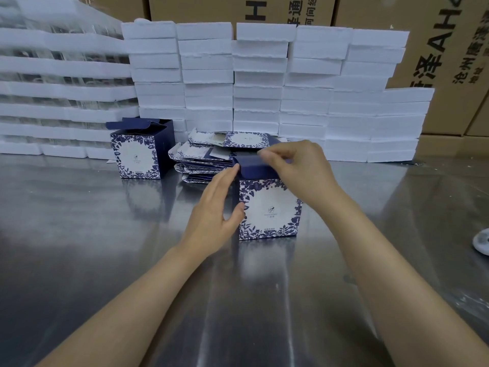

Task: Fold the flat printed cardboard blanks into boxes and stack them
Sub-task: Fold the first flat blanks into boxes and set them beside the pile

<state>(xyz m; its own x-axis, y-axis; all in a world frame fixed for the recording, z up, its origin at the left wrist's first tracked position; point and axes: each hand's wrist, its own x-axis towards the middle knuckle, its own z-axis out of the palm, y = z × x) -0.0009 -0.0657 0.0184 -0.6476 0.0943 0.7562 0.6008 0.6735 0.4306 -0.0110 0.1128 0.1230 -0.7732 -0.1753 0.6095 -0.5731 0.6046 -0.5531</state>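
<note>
A white box with blue leaf print [270,209] stands upright on the steel table [105,234], in the middle of the view. My left hand [214,210] lies flat against its left side, fingers straight and thumb touching the front edge. My right hand [296,168] is over the top and pinches the dark blue lid flap [251,168]. Behind the box lies a pile of flat printed blanks [203,157]. A second folded box [140,152] stands to the left with its dark blue flaps up.
Stacks of white foam blocks [264,83] form a wall along the back of the table, with more foam trays [53,88] at the left. Brown printed cartons [436,49] rise behind them. A white round object [483,242] sits at the right edge.
</note>
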